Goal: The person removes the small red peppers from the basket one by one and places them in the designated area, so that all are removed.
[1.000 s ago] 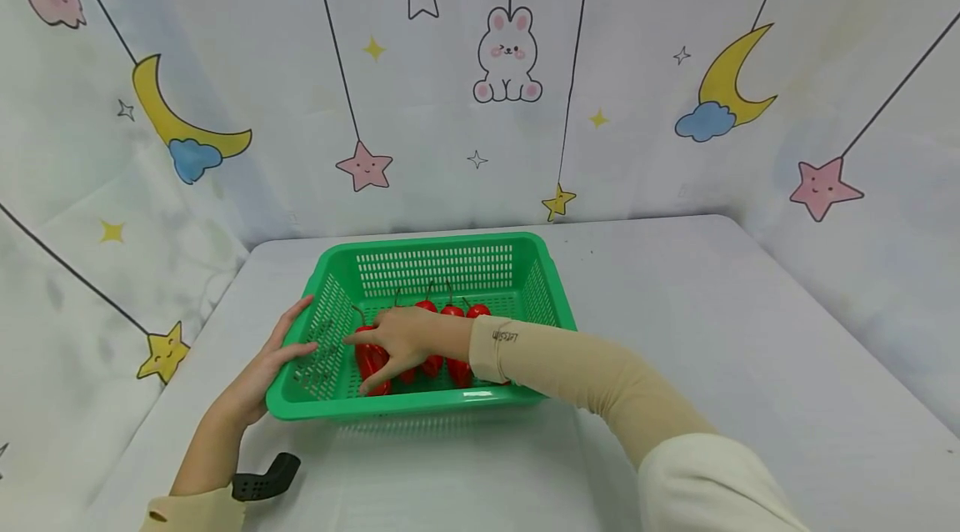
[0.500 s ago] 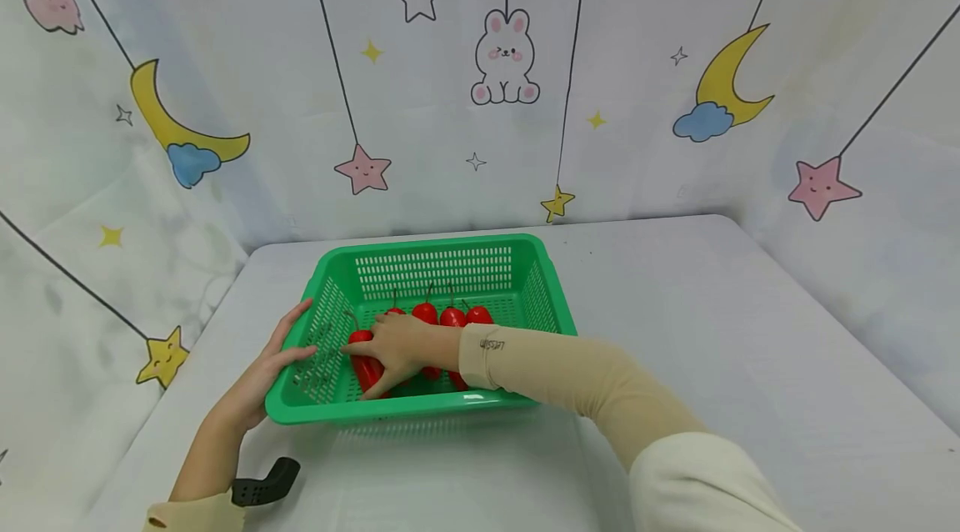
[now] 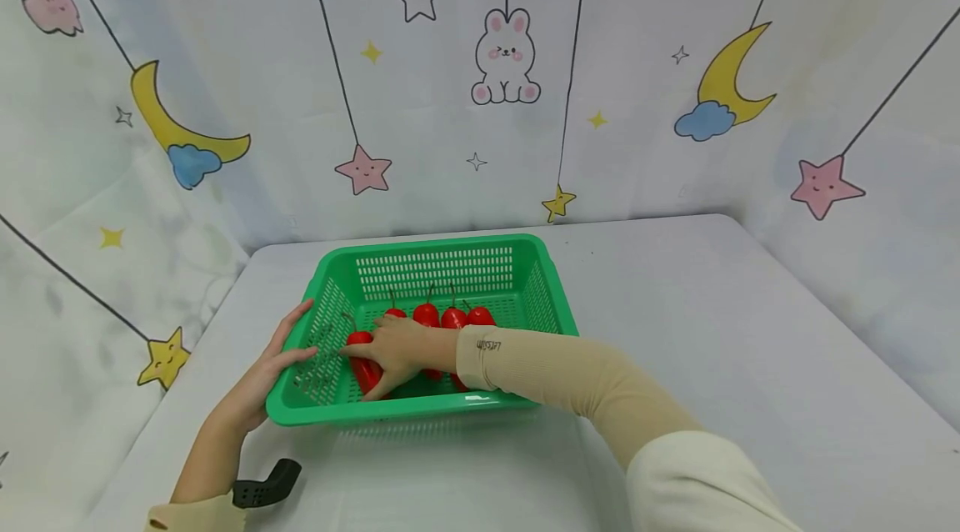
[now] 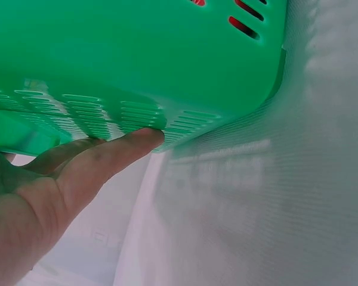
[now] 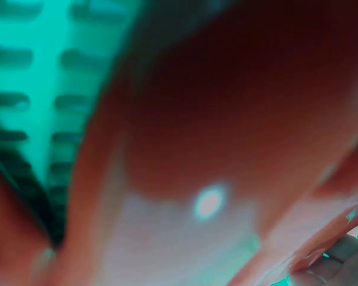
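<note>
A green perforated basket (image 3: 420, 410) on the table holds several glossy red peppers (image 3: 454, 318) with thin stems. At the basket's left side my left hand (image 3: 258, 365) grips the rim, its thumb reaching over the edge. Other fingers (image 4: 116, 152) lie along the outer wall in the left wrist view. My right hand (image 3: 401, 348) is down inside, index finger and thumb spread over the leftmost pepper (image 3: 361, 369). Its remaining fingers are hidden among the peppers. In the right wrist view a blurred red pepper (image 5: 238, 137) fills the frame.
The white table (image 3: 675, 332) extends right of the basket and in front of it. A patterned cloth backdrop (image 3: 450, 98) rises behind and at the sides. A black curved device (image 3: 267, 484) sits by my left wrist.
My right hand has moved slightly lower onto the peppers, and the leftmost pepper has shifted a little left. My left hand has stayed at the basket's left rim.
</note>
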`<state>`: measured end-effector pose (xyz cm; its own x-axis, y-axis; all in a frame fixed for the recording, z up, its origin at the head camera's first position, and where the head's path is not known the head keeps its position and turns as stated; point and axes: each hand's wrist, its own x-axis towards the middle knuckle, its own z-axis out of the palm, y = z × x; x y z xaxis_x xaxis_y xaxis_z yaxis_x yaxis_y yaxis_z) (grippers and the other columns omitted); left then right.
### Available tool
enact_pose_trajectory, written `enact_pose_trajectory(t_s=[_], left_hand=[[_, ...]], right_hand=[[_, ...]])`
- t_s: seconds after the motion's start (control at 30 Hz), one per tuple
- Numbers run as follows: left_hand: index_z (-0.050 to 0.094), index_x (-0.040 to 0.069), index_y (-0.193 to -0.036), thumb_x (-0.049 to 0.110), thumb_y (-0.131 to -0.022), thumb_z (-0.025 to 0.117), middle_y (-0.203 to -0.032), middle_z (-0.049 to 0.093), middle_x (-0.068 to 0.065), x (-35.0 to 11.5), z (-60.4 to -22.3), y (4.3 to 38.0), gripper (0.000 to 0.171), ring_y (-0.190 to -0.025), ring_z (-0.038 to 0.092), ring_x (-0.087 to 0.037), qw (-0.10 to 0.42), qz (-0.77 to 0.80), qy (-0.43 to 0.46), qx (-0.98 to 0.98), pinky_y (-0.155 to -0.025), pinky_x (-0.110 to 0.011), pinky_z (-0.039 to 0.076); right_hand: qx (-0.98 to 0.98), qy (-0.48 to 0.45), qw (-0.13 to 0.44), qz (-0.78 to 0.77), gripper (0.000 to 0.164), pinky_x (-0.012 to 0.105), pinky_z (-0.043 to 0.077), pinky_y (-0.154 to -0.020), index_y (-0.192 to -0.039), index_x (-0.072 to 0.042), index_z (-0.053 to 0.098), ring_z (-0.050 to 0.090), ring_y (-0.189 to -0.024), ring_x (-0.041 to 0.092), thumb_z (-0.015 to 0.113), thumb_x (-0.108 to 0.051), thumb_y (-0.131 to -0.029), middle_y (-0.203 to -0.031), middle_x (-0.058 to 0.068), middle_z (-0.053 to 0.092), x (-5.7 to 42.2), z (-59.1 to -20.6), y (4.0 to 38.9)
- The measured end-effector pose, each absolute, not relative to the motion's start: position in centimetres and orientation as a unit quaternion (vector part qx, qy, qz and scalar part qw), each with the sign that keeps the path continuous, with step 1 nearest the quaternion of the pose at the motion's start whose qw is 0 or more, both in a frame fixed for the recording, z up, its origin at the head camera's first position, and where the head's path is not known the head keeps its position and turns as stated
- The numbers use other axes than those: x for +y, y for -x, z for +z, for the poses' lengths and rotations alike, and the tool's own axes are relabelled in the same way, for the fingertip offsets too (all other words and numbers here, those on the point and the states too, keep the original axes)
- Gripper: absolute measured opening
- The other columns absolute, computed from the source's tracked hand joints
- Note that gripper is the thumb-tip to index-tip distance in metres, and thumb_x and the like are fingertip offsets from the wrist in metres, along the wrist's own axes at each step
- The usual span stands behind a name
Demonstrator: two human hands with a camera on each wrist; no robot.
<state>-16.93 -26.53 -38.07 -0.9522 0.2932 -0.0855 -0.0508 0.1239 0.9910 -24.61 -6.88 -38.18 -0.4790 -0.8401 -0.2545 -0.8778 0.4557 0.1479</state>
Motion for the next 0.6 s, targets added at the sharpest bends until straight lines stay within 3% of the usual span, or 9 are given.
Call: enact_pose_trajectory(t_s=[0.2,0.33,0.43,0.6], left_hand=[[0.000,0.035,-0.146,0.019,-0.097,0.039,-0.148,-0.004,-0.016,-26.55,-38.13,16.93,0.066,-0.119,0.028,-0.044,0.131,0.655,-0.078,0.740,-0.079,-0.038,0.046],[0.000,0.035,-0.146,0.019,-0.097,0.039,-0.147,-0.003,-0.016,-26.55,-38.18,16.94,0.065,-0.119,0.028,-0.044,0.132,0.656,-0.075,0.739,-0.080,-0.039,0.046],[0.000,0.035,-0.146,0.019,-0.097,0.038,-0.147,-0.002,-0.016,-26.55,-38.20,16.96,0.064,-0.119,0.029,-0.043,0.132,0.657,-0.075,0.738,-0.080,-0.038,0.046],[0.000,0.034,-0.147,0.019,-0.097,0.038,-0.147,-0.002,-0.016,-26.60,-38.23,16.94,0.064,-0.117,0.033,-0.041,0.131,0.657,-0.079,0.738,-0.079,-0.038,0.047]], right_hand=[[0.855,0.501,0.082,0.106,0.081,0.033,0.029,-0.099,-0.144,-0.034,0.025,0.037,-0.122,0.022,0.049,-0.070,-0.076,-0.120,-0.006,0.055,-6.86,-38.06,24.63],[0.858,0.497,0.090,0.087,0.082,0.024,0.040,-0.080,-0.143,-0.033,0.028,0.046,-0.102,0.012,0.055,-0.067,-0.074,-0.101,-0.007,0.056,-6.95,-38.03,24.81],[0.860,0.496,0.096,0.074,0.083,0.019,0.040,-0.066,-0.143,-0.032,0.028,0.047,-0.086,0.007,0.059,-0.065,-0.073,-0.093,-0.007,0.054,-6.99,-38.04,24.98],[0.861,0.494,0.104,0.060,0.083,0.019,0.042,-0.067,-0.142,-0.034,0.028,0.046,-0.088,0.006,0.062,-0.063,-0.072,-0.099,-0.008,0.053,-6.96,-37.95,25.08]])
